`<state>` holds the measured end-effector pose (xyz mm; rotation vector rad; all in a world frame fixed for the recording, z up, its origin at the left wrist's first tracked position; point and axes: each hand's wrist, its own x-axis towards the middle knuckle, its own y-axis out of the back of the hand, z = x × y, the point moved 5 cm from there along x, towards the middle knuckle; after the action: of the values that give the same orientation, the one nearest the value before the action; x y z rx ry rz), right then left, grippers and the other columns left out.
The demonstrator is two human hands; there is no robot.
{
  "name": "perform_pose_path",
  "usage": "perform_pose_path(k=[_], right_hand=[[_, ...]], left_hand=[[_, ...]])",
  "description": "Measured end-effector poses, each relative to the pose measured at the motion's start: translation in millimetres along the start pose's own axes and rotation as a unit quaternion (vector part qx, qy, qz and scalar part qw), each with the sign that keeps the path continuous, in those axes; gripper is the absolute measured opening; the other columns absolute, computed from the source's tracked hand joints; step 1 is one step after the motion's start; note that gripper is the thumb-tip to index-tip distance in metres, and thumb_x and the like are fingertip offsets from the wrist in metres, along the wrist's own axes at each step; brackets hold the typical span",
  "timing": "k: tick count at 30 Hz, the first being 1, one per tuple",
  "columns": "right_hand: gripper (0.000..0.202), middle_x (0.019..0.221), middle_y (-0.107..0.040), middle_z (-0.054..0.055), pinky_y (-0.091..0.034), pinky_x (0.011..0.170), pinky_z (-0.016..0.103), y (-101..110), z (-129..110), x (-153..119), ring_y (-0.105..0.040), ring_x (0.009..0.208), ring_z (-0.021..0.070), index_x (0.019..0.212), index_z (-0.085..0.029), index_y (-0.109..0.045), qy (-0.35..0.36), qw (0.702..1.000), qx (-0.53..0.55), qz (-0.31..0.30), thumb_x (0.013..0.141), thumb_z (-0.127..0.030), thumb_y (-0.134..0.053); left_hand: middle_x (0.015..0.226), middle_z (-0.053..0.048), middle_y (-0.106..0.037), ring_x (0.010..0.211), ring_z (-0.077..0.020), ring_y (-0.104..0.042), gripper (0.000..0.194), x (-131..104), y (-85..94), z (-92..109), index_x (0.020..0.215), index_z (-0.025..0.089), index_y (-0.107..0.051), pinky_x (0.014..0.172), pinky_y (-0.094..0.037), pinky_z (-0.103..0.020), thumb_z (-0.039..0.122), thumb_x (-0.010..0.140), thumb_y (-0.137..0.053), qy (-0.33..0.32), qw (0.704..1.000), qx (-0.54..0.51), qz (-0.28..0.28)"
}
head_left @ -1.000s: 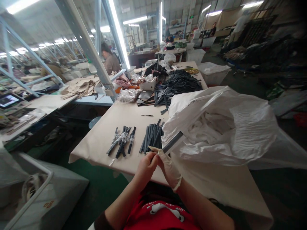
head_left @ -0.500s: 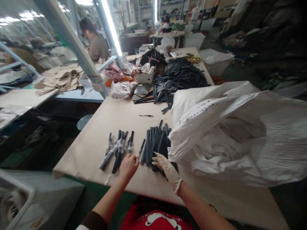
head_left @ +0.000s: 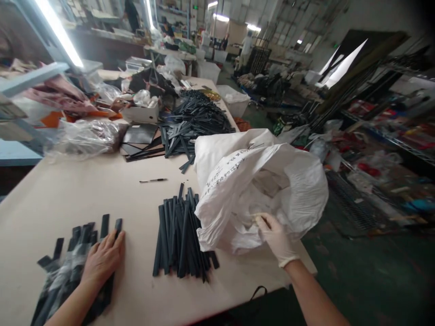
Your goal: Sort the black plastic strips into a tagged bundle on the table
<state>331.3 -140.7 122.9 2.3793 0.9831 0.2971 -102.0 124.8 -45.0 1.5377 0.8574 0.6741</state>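
While the left hand [head_left: 103,260] lies flat, probably steadying dark strips [head_left: 105,222], right hand [head_left: 277,240] is at the sack [head_left: 234,170], grip unclear tbh.

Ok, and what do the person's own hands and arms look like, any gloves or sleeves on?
The right hand wears a thin, close-fitting, off-white glove with a bunched cuff at the wrist; I can make out no markings on it. The left hand has no glove. Both forearms are bare as far as they show, with no sleeve in view.
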Motion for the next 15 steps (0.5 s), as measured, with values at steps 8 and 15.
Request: perform_pose_path(k=[8,15], right_hand=[[0.045,0.091,-0.065,0.019,-0.031,0.083,0.046,-23,14,51,-0.054,0.092,0.0322,0.081,-0.013,-0.068,0.057,0.879,-0.470,-0.054,0.071,-0.053,-0.051],[0.027,0.089,-0.069,0.007,-0.039,0.081,0.037,11,17,64,-0.059,0.088,0.0235,0.087,-0.021,-0.068,0.047,0.987,-0.150,-0.029,0.075,-0.038,-0.051]], left_hand=[[0.138,-0.018,-0.034,0.123,-0.0289,-0.036,0.056,8,49.7,46,0.130,0.008,-0.037,0.100,-0.026,-0.043,0.040,0.084,-0.034,0.037,0.998,-0.004,0.051],[0.127,-0.011,-0.049,0.118,-0.0240,-0.043,0.037,-13,170.6,181,0.114,0.015,-0.054,0.102,-0.029,-0.040,0.030,0.085,-0.037,-0.079,0.970,-0.173,0.149]])
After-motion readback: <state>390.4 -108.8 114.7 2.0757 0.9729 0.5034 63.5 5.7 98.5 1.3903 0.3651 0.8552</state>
